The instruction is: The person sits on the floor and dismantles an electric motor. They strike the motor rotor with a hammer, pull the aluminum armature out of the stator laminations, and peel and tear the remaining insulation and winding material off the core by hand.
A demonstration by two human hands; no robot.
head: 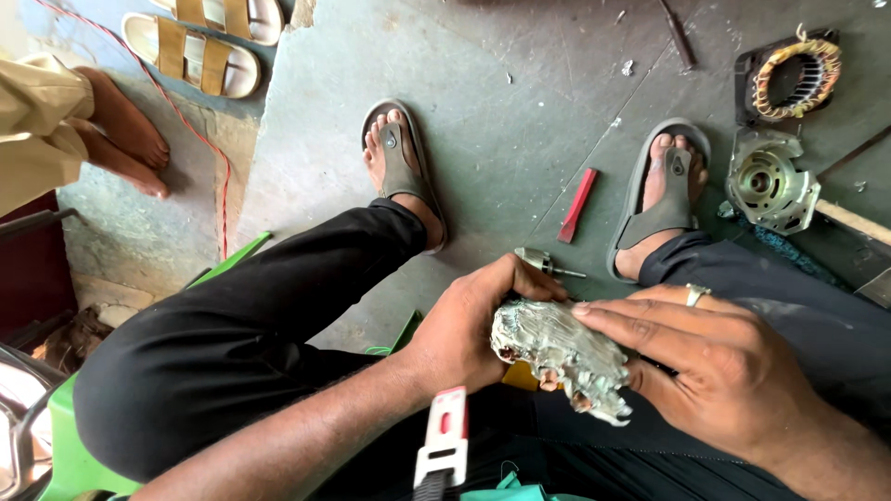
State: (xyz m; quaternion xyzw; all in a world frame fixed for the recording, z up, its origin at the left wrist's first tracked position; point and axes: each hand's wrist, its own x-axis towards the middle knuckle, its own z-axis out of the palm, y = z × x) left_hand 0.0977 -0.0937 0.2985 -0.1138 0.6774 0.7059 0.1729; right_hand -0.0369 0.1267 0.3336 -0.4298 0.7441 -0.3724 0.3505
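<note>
The left hand (464, 329) is gripping a crumpled foil-wrapped lump (560, 354) over the lap; the right hand (715, 357) is pressing flat, open fingers (631, 320) onto it.

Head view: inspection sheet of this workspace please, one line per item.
Surface: grey concrete floor, dusty, small white debris.
Job's things: silvery, grease-smeared metal part held over the lap.
Clutter: red flat tool, bit with metal tip, copper-wound stator, metal motor housing, pair of tan sandals.
Grippers: left hand grips the part; right hand, ring on one finger, lies flat on it.
Cables: thin red wire along the floor edge.
Surroundings: green seat; another person's bare feet.
</note>
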